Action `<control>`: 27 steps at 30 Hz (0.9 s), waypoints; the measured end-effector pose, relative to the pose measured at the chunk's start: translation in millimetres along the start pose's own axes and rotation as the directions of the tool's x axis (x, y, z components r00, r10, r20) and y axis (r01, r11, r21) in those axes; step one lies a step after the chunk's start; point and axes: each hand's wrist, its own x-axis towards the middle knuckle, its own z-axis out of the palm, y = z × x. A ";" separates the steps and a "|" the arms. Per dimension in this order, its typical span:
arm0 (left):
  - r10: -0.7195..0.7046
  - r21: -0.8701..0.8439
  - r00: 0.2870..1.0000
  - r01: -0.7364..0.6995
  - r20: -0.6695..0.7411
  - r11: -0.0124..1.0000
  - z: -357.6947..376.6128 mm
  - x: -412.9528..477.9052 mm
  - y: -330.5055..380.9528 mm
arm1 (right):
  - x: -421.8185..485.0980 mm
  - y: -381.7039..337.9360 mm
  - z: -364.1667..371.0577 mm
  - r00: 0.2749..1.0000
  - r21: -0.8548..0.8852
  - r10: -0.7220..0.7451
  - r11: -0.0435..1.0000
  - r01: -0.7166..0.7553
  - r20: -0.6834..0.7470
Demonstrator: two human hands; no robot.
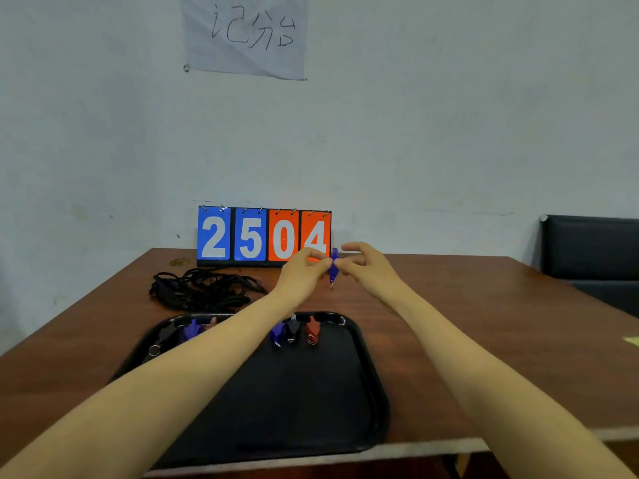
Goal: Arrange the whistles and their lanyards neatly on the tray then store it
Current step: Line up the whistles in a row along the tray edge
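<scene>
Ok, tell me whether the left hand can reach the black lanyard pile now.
Probably yes. The lanyard pile lies uncovered on the table just left of the left hand, nothing between them; but that hand and the right hand pinch the blue whistle.

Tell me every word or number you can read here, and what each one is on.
"记分台", handwritten on the paper sheet on the wall.
"25", white digits on the blue cards of the scoreboard.
"04", white digits on its orange cards.
Nothing else readable shows.
</scene>
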 end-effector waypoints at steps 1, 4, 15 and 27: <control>-0.009 -0.046 1.000 0.008 -0.011 0.999 0.3 -4.4 2.9 | -7.4 -0.8 -0.9 1.000 0.011 -0.009 1.000 0.009 0.004; -0.060 -0.118 0.998 0.060 0.001 0.991 1.9 -14.9 7.0 | -24.2 0.5 -0.4 0.999 -0.039 -0.039 0.998 0.040 0.027; -0.013 0.308 0.954 -0.084 0.301 0.948 -6.6 -34.4 -16.8 | -47.2 15.1 6.0 0.996 -0.213 0.052 0.976 -0.034 0.077; 0.003 0.617 0.928 -0.250 0.373 0.746 2.7 -35.8 -29.7 | -47.1 36.6 17.1 0.965 -0.402 0.182 0.911 -0.094 0.187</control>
